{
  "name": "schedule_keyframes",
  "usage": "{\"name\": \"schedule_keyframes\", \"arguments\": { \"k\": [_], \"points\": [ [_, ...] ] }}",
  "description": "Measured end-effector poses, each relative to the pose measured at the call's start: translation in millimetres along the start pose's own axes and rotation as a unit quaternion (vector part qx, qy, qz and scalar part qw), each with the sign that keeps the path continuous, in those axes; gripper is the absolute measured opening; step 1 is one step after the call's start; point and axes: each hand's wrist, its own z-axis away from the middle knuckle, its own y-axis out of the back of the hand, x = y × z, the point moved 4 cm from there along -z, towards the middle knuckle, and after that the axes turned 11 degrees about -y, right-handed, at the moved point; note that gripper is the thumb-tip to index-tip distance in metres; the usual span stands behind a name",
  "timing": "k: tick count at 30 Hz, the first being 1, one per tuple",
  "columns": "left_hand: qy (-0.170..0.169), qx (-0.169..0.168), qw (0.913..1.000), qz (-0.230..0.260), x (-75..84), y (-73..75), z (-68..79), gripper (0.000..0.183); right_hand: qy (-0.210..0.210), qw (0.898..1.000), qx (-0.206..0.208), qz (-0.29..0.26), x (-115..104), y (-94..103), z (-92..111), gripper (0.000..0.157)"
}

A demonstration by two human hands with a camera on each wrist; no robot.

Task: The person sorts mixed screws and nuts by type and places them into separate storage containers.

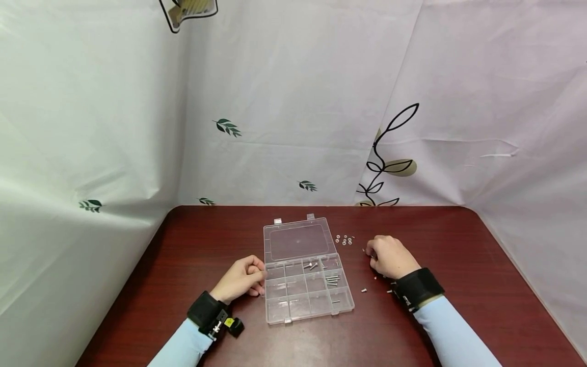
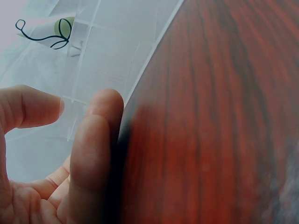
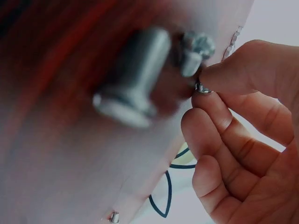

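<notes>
A clear plastic compartment box (image 1: 299, 295) lies with its lid (image 1: 300, 242) folded back. My left hand (image 1: 243, 278) holds the box's left edge; in the left wrist view the thumb (image 2: 39, 109) meets the rim and the fingers lie along the outer wall. Right of the box, my right hand (image 1: 392, 257) is low over the table. In the right wrist view it pinches a small screw (image 3: 202, 88) between thumb and forefinger, most of it hidden. A larger screw (image 3: 135, 84) and a short one (image 3: 196, 51) are close by.
Several screws (image 1: 331, 281) lie in the right-hand compartments, with more in an upper one. Small rings (image 1: 344, 242), probably nuts or washers, are grouped right of the lid. A loose screw (image 1: 364, 290) lies on the dark red table (image 1: 220, 229). Patterned cloth (image 1: 284, 102) hangs behind.
</notes>
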Motion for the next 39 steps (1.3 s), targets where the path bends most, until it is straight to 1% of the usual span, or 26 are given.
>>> {"name": "schedule_keyframes", "arguments": {
  "k": [3, 7, 11, 14, 17, 21, 24, 28, 33, 36, 39],
  "points": [
    [-0.002, 0.000, 1.0000, 0.000, 0.5, -0.3, 0.6, 0.029, -0.012, 1.000, -0.005, -0.004, -1, 0.2, 1, 0.019],
    [-0.004, 0.000, 1.0000, 0.001, 0.9, -0.3, 0.8, 0.029, -0.022, 1.000, 0.003, -0.012, -3, -0.9, 3, 0.022],
    [-0.003, 0.000, 1.0000, -0.002, 0.4, 0.4, 0.5, 0.028, -0.019, 0.999, 0.019, -0.028, -9, 0.1, 3, 0.022],
    [-0.002, 0.000, 1.0000, -0.003, -0.6, 0.9, 0.1, 0.028, -0.010, 0.998, 0.029, -0.046, -20, 4.0, 3, 0.022],
    [-0.003, 0.000, 1.0000, -0.004, -1.3, 1.0, -0.4, 0.028, 0.013, 0.997, 0.043, -0.067, -36, 8.4, 5, 0.024],
    [-0.004, -0.001, 1.0000, -0.002, -1.1, 0.6, -0.7, 0.028, 0.066, 0.992, 0.057, -0.096, -61, 13.3, 8, 0.025],
    [-0.004, -0.002, 1.0000, -0.002, -0.7, 0.5, -0.5, 0.027, 0.098, 0.988, 0.057, -0.104, -78, 13.7, 11, 0.025],
    [-0.004, -0.002, 1.0000, -0.003, -0.1, 0.3, -0.7, 0.026, 0.129, 0.984, 0.057, -0.107, -96, 11.8, 17, 0.025],
    [-0.002, 0.000, 1.0000, -0.002, -0.3, 0.3, -1.2, 0.026, 0.172, 0.976, 0.052, -0.125, -117, 6.6, 24, 0.024],
    [-0.001, 0.000, 1.0000, -0.003, -0.6, 0.4, -1.0, 0.026, 0.188, 0.973, 0.049, -0.125, -126, 2.8, 28, 0.023],
    [0.000, 0.000, 1.0000, -0.004, -1.6, 0.4, -1.1, 0.027, 0.193, 0.973, 0.041, -0.122, -132, 0.1, 30, 0.022]
  ]
}}
